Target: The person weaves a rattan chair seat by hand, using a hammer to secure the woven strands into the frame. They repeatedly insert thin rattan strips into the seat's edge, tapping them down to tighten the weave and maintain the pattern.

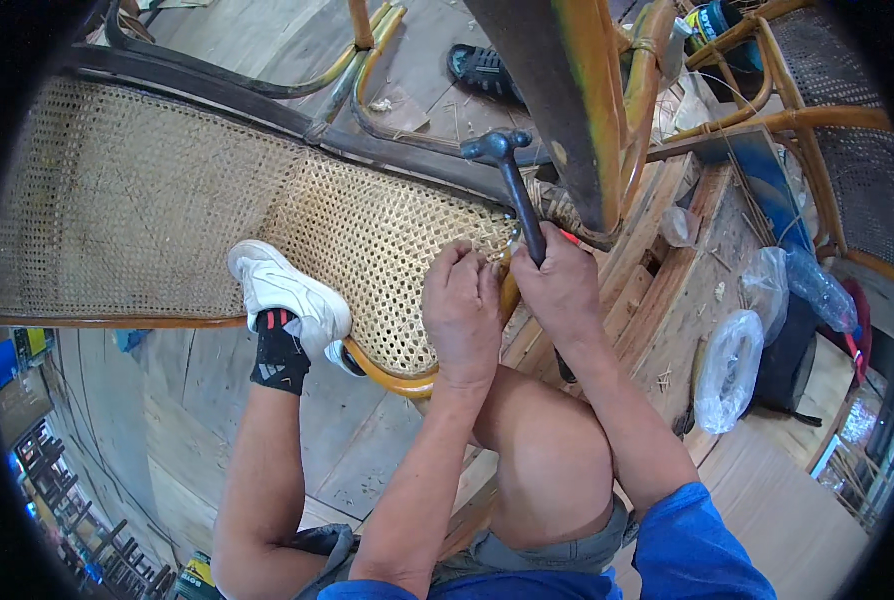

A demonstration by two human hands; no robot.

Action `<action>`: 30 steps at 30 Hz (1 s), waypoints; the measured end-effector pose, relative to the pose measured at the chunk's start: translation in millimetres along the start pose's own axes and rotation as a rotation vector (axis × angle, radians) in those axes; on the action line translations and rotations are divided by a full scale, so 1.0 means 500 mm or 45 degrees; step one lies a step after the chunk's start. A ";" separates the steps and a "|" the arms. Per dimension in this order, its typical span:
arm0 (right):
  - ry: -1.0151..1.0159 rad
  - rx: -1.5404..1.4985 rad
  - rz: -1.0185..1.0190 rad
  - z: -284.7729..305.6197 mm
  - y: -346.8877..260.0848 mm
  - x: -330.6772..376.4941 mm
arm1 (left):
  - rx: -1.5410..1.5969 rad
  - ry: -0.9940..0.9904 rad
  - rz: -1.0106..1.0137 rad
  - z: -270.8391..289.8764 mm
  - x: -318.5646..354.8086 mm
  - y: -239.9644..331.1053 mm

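My right hand (564, 290) grips a dark hammer (520, 190) by its handle, with the head raised up and to the left of the hand. A small red-orange piece shows beside its knuckles; I cannot make out what it is. My left hand (462, 320) rests with curled fingers on the woven cane seat (367, 235), close to its right edge. Whatever those fingers pinch, if anything, is hidden. A yellow-brown rattan rim (407, 383) curves round the seat's near end and passes under my hands.
My white shoe (292, 295) presses on the cane. Dark and rattan chair parts (567, 90) rise just beyond the hammer. Wooden boards (657, 290) lie to the right, with a coil in clear plastic (729, 370) and plastic bags (764, 280). A dark shoe (482, 72) is at the back.
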State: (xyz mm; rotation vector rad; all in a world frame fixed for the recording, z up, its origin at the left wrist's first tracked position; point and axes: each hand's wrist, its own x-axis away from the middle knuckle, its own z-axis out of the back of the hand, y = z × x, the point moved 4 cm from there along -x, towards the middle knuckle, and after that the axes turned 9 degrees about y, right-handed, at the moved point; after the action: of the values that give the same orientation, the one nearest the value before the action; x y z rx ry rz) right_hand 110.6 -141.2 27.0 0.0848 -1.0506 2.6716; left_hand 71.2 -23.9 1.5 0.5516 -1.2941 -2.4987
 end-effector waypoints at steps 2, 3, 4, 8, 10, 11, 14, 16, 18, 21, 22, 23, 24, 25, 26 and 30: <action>0.009 -0.009 0.010 0.004 -0.003 0.000 | 0.006 -0.009 -0.011 0.001 -0.003 0.006; 0.007 0.000 0.018 0.002 -0.002 0.000 | 0.013 -0.004 -0.012 0.003 -0.004 0.008; 0.006 0.009 0.025 -0.002 0.000 0.000 | 0.020 0.000 -0.013 0.004 -0.003 0.008; 0.033 0.002 0.026 0.001 0.001 0.000 | 0.022 -0.003 -0.047 0.004 -0.001 0.011; 0.009 0.013 -0.002 0.000 0.001 0.000 | 0.049 0.000 -0.042 0.006 0.002 0.014; -0.001 0.021 -0.015 -0.001 0.001 0.000 | 0.042 -0.001 -0.057 0.007 0.002 0.014; 0.031 -0.010 0.060 -0.005 0.005 -0.002 | 0.043 -0.012 -0.083 0.007 0.002 0.011; 0.012 0.005 0.047 -0.004 0.007 -0.001 | 0.075 -0.033 -0.065 0.009 0.004 0.008; 0.019 -0.002 0.057 -0.005 0.010 0.000 | 0.109 -0.048 -0.050 0.008 0.002 0.005; 0.044 -0.023 0.079 0.001 0.016 0.000 | 0.124 -0.087 -0.049 0.002 0.001 0.006; 0.018 -0.022 0.077 -0.001 0.012 0.000 | 0.120 -0.085 -0.054 0.005 0.000 0.002; -0.008 -0.021 0.076 -0.003 0.007 0.000 | 0.117 -0.083 -0.059 0.007 -0.001 -0.001; -0.001 -0.029 0.079 -0.003 0.009 -0.001 | 0.117 -0.090 -0.062 0.007 -0.001 -0.003; 0.005 -0.037 0.082 -0.002 0.009 -0.001 | 0.130 -0.102 -0.075 0.006 -0.002 -0.002; 0.011 -0.044 0.086 -0.002 0.009 -0.001 | 0.143 -0.113 -0.088 0.006 -0.005 -0.001; 0.023 0.009 0.041 -0.010 0.008 -0.001 | 0.175 -0.165 -0.097 0.000 -0.007 -0.011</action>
State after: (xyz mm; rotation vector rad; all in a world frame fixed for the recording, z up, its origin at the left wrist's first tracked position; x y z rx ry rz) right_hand 110.2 -141.0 20.5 0.0458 -1.0458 2.6997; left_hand 73.9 -19.3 -2.5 0.4847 -1.5296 -2.5579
